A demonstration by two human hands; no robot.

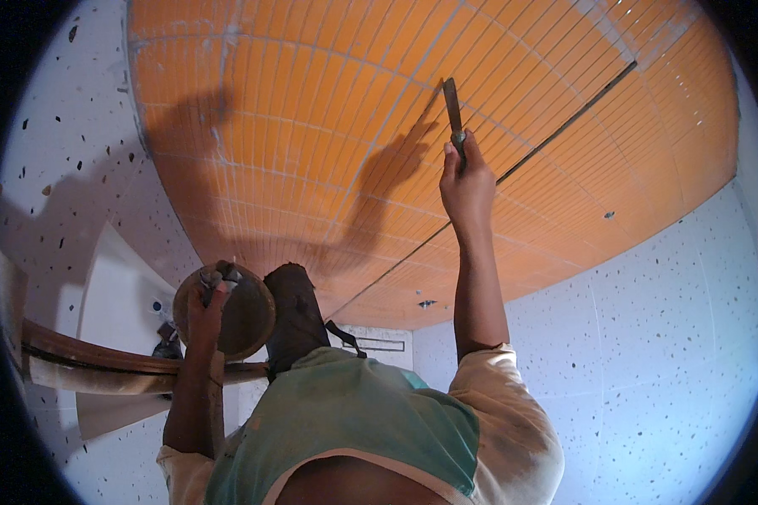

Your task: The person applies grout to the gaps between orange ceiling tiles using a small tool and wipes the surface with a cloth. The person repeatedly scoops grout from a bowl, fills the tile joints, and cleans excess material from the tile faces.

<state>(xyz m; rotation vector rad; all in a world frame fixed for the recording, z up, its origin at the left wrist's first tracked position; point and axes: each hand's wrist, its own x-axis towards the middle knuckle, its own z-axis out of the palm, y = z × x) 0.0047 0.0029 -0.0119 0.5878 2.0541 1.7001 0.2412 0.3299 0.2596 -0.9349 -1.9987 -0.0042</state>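
My right hand grips a narrow dark metal spatula by its handle, its blade raised near the orange grooved tile wall with grey grout in its lines. A long dark seam runs diagonally beside the hand, and shadows of the arm and hand fall on the tiles. At lower left, my left hand grips a round dull container by its rim, with a crumpled grey lump, too unclear to name, at the fingers.
Pale speckled tiled walls flank the orange one. Below are a curved wooden plank, my dark-trousered leg, a white fixture at left and a slotted drain in the floor.
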